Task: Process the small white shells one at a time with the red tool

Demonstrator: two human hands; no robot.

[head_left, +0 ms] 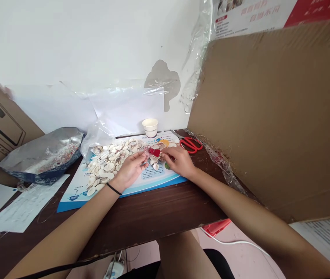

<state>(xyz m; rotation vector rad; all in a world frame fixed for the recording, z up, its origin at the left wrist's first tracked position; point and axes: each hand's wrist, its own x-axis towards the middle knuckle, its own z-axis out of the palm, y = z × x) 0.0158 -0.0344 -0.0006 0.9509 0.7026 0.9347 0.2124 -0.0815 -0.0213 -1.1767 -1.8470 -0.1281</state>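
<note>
My left hand (pixel 130 169), with a black band at the wrist, pinches the clear, shiny end of a small red piece (pixel 154 152). The piece looks like a tassel or ribbon, but its exact kind is too small to tell. From the other side, the fingers of my right hand (pixel 180 161) are closed at its red end. Both hands are just above a blue and white printed sheet (pixel 136 189). A spread of white and brownish seashells (pixel 107 164) lies to the left, and a few more shells (pixel 156 166) lie under the red piece.
A paper cup (pixel 150 128) stands at the back, and red-handled scissors (pixel 191 145) lie right of the sheet. On the left rests a bag of small coloured bits (pixel 51 155). A tall cardboard panel (pixel 269 116) bounds the right side; a white wall (pixel 80 42) rises behind.
</note>
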